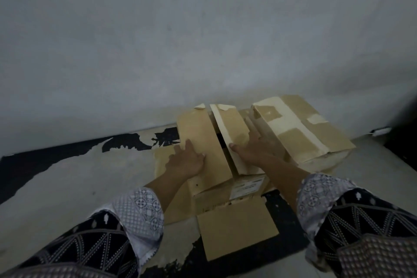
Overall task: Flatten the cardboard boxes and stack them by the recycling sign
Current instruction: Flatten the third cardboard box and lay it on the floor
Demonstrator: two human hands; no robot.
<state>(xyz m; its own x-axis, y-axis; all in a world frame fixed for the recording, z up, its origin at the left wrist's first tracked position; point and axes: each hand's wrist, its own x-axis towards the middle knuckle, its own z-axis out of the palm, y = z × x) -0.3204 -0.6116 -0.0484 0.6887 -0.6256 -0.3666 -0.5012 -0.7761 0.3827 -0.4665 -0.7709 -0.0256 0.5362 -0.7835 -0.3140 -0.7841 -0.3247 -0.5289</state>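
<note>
A brown cardboard box (pixel 216 178) sits on the floor against the wall, its top flaps nearly closed with a dark gap between them. My left hand (pixel 187 160) lies on the left top flap (pixel 203 133) with its fingers spread flat. My right hand (pixel 255 149) rests flat on the right top flap (pixel 230 124). A loose front flap (pixel 237 230) lies open on the floor toward me. A white label (pixel 247 187) is stuck on the box's front face. A second cardboard box (pixel 302 128) with pale tape strips stands to the right, touching the first.
A grey plastered wall (pixel 203 40) rises just behind the boxes. The floor (pixel 67 176) is pale with black patches of worn paint. A dark object (pixel 404 133) stands at the far right edge. No recycling sign is in view.
</note>
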